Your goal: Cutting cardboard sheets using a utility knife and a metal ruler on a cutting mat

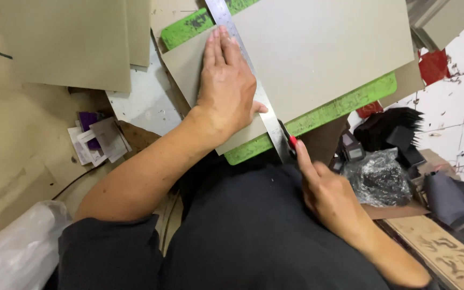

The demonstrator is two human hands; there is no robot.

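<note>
My left hand (225, 80) lies flat on a steel ruler (267, 110) and presses it onto a grey cardboard sheet (323, 48). The sheet rests on a green cutting mat (345, 104) across my lap. My right hand (328, 193) grips a red-tipped utility knife (291, 140) at the near end of the ruler, with the blade against the ruler's edge by the mat's near border. Most of the knife is hidden by my fingers.
More grey cardboard sheets (65, 43) lie at the upper left. Small paper scraps (98, 139) sit on the floor to the left, a clear plastic bag (17, 247) at lower left. Black items and a plastic bag (382, 174) are piled at right on white tiles.
</note>
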